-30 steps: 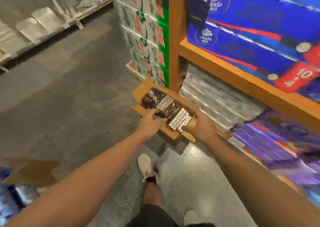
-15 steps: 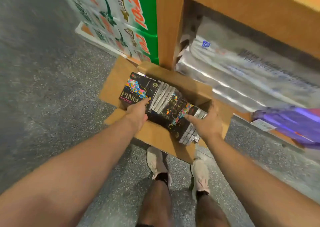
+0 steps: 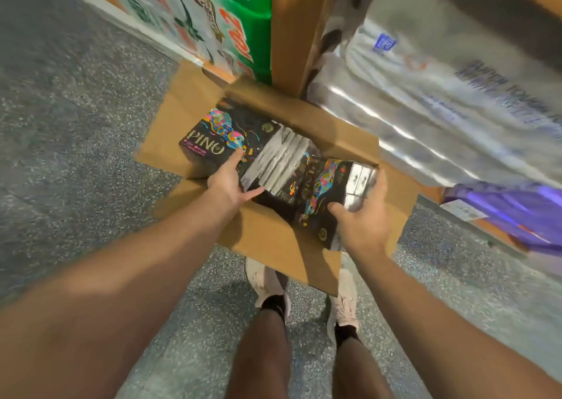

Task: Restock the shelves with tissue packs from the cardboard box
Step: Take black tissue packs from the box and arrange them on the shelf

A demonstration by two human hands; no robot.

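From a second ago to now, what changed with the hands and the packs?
Both hands came down into the cardboard box. The right hand now grips the end of the near black tissue pack; the left hand went from the box edge onto the PINO pack. The box stays on the floor by the shelf post.

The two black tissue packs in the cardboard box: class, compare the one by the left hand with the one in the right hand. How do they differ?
1. The left pack lies flat in the cardboard box, "PINO" face up; the right pack sits tilted.
2. The left hand only touches the left pack's edge with straight fingers; the right hand grips the right pack's end.
Both share black wrapping with colourful artwork.
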